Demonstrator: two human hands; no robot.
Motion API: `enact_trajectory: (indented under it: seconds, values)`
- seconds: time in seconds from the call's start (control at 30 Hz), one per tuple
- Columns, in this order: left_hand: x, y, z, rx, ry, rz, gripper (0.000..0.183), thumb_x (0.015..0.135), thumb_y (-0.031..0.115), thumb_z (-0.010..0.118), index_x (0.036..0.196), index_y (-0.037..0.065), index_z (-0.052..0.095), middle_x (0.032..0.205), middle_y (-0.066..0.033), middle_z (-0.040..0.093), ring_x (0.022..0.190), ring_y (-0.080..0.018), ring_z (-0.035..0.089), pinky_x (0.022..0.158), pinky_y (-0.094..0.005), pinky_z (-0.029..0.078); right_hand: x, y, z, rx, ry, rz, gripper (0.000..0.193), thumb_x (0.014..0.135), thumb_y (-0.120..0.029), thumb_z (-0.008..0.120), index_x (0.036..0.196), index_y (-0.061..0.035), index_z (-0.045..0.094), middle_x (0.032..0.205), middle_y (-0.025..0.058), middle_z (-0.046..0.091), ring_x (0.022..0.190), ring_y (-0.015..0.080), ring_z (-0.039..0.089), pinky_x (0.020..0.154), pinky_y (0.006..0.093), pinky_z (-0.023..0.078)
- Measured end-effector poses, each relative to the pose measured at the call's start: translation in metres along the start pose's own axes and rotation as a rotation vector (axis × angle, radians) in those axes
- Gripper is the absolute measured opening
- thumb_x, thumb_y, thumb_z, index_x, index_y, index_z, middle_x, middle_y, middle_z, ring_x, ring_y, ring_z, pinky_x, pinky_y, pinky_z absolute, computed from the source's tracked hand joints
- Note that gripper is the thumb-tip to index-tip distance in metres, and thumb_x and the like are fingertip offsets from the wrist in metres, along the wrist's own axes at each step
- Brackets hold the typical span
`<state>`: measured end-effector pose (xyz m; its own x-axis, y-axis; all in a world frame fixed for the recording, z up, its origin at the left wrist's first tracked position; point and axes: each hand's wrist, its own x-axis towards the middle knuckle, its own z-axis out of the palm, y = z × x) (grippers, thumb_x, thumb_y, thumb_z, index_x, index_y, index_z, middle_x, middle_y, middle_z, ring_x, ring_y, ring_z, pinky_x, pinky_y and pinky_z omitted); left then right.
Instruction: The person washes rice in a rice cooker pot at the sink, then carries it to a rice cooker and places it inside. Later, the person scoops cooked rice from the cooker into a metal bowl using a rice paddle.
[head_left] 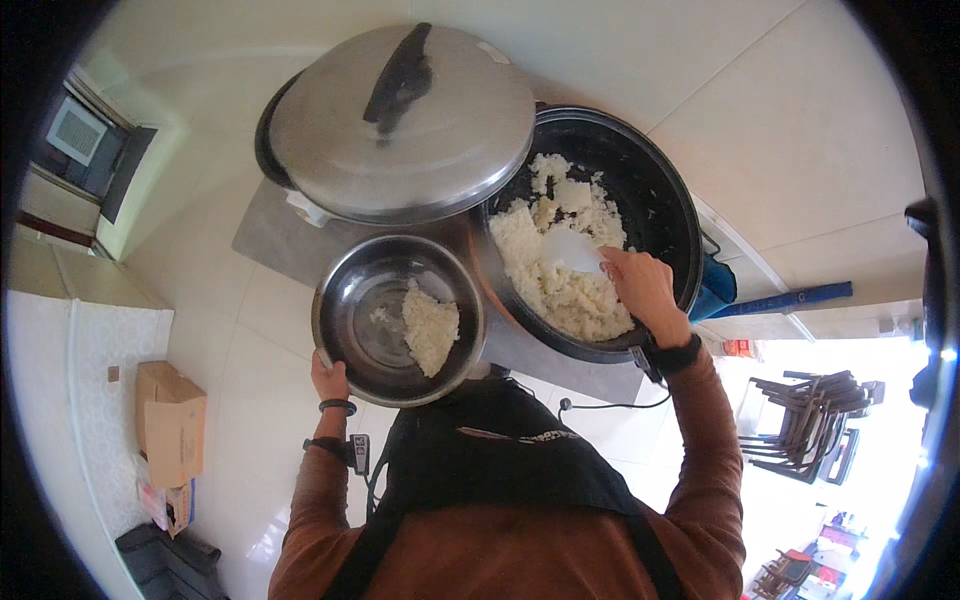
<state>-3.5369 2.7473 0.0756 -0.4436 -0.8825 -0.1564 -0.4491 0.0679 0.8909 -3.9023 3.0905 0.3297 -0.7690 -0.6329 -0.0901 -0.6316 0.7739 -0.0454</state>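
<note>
My left hand [330, 380] grips the near-left rim of a round metal bowl [358, 290], its fingers partly hidden beneath. A clump of cooked rice [432, 330] lies on the right side of the bowl's bottom. My right hand [643, 290] is closed on a whitish translucent scoop [572, 249], whose edge rests in a heap of white rice [590, 305]. That rice fills the left and near part of a wide black pot [655, 190], where the dark bottom shows at the right. The kind of scoop is only partly visible, as my fingers cover its handle end.
Left of the black pot stands another pot under a large metal lid [450, 110] with a black handle. Both rest on a grey tabletop [270, 225]. A cardboard box [172, 420] is on the floor at left, stacked brown chairs [815, 420] at right. A cord [615, 405] hangs near my waist.
</note>
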Motion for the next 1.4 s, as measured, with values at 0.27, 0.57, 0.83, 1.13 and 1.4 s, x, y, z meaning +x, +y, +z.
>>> enact_trajectory:
  seconds: [0.27,0.57,0.83,1.13,1.4]
  values:
    - [0.006,0.015,0.013,-0.034,0.053,0.007,0.045,0.070,-0.001,0.050,0.115,-0.001,0.052,0.104,-0.0132,0.061,0.097,-0.0244,0.057,0.092,-0.0327,0.043,0.096,0.051,0.116,-0.164,-0.209,-0.153,0.021,0.079,-0.022,0.057,0.078,-0.0028,0.065,0.077,0.0197,0.065,0.073,0.0381,0.065,0.063,0.0477,0.051]
    - [-0.001,0.019,0.021,0.014,0.052,-0.048,0.053,0.070,0.000,0.053,0.123,-0.001,0.046,0.110,-0.0152,0.058,0.103,-0.0259,0.055,0.096,-0.0344,0.040,0.101,0.055,0.145,0.292,-0.397,-0.181,0.017,0.075,-0.015,0.055,0.083,-0.0054,0.066,0.085,0.0166,0.066,0.080,0.0377,0.063,0.068,0.0460,0.049]
    - [-0.005,0.026,0.021,0.044,0.077,-0.016,0.052,0.070,0.001,0.054,0.122,-0.001,0.047,0.109,-0.0141,0.057,0.103,-0.0252,0.054,0.095,-0.0338,0.040,0.091,0.041,0.164,0.425,-0.418,-0.110,0.015,0.079,-0.019,0.060,0.086,-0.0061,0.063,0.077,0.0129,0.062,0.074,0.0312,0.060,0.067,0.0407,0.047]
    - [-0.008,0.038,0.022,0.080,0.086,-0.028,0.053,0.071,-0.002,0.052,0.123,0.000,0.046,0.112,-0.0124,0.057,0.105,-0.0231,0.053,0.096,-0.0327,0.039,0.096,0.078,0.169,1.094,-0.787,0.002,0.011,0.079,-0.011,0.055,0.083,-0.0019,0.061,0.075,0.0078,0.062,0.071,0.0212,0.062,0.059,0.0340,0.048]
    - [-0.007,0.023,0.022,-0.072,0.087,-0.002,0.054,0.069,-0.002,0.053,0.123,-0.001,0.046,0.110,-0.0142,0.058,0.105,-0.0249,0.055,0.096,-0.0331,0.040,0.094,0.061,0.172,1.105,-0.738,0.006,0.011,0.082,-0.015,0.059,0.078,-0.0046,0.057,0.066,0.0005,0.052,0.056,0.0099,0.049,0.053,0.0246,0.042]
